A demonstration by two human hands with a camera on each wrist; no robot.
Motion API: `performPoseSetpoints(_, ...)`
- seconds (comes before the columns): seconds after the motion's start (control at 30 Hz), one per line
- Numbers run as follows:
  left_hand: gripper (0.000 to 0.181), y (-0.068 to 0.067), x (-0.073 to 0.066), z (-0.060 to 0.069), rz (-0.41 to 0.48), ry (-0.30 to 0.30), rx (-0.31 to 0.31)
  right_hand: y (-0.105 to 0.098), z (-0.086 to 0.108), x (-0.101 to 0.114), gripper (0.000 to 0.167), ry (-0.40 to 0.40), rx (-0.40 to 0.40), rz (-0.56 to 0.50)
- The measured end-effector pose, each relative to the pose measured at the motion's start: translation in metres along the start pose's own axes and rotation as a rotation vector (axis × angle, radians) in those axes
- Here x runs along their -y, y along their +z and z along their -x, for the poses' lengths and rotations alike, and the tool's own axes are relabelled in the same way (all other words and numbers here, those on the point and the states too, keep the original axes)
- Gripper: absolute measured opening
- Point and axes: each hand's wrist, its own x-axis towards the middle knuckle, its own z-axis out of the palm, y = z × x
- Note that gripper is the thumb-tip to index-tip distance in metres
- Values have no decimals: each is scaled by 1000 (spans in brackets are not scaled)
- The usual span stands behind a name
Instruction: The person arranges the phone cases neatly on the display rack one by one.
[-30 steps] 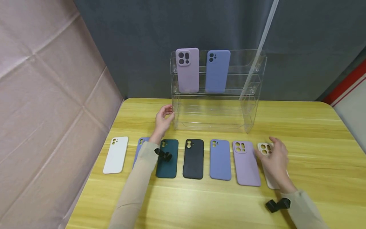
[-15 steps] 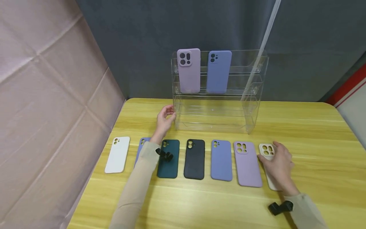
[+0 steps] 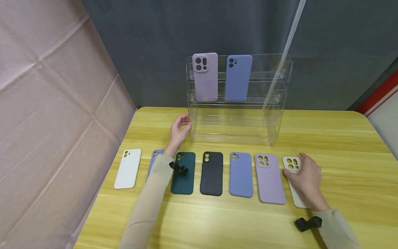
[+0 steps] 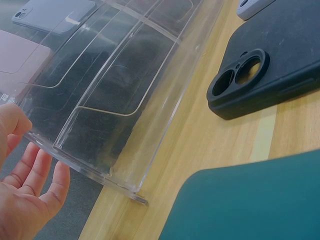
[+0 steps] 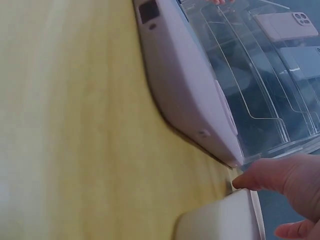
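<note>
At the right end of a row of phone cases, my right hand (image 3: 306, 178) pinches a white phone case (image 3: 293, 188) by its edges, and the palm hides part of it. In the right wrist view the thumb (image 5: 260, 175) meets the edge of this case (image 5: 225, 220). My left hand (image 3: 179, 130) holds the left side edge of a clear stepped display rack (image 3: 230, 138); its curled fingers (image 4: 35, 170) touch the side panel in the left wrist view. A lilac phone case (image 3: 206, 81) and a periwinkle one (image 3: 237, 81) lean upright on the rack.
Left of my right hand lie a lilac case (image 3: 270, 183), a periwinkle case (image 3: 240, 178), a black case (image 3: 211, 176) and a dark green case (image 3: 186, 181). Another periwinkle case (image 3: 154, 157) is partly under my left forearm. A white case (image 3: 128, 169) lies far left on the wooden table (image 3: 217, 221).
My right hand has lowered slightly and shifted right, settling over the white phone case at the right end. My left hand stays at the rack's side.
</note>
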Motion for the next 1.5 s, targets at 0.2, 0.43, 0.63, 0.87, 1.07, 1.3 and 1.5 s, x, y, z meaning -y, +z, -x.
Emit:
performPoseSetpoints(0.2,33,0,-4,2,-5,-2,15,-5,-2,-1,84,2,-3,-59)
performPoseSetpoints(0.43,34,-1,-4,2,-1,3,23,-12,-8,1,81,-10,-66,-97)
performPoseSetpoints(0.63,33,0,0,0,-14,17,6,-19,-15,7,77,-40,-131,-129)
performPoseSetpoints(0.87,34,-1,-1,0,8,14,22,-28,-26,19,75,-81,-215,-168)
performPoseSetpoints(1.07,34,0,-20,7,2,20,41,-39,-36,35,77,-68,-223,-194)
performPoseSetpoints(1.3,34,1,-30,12,-17,-1,38,-49,-48,56,78,-113,-284,-242)
performPoseSetpoints(1.5,35,0,-29,11,-5,1,43,-55,-55,77,77,-147,-335,-295)
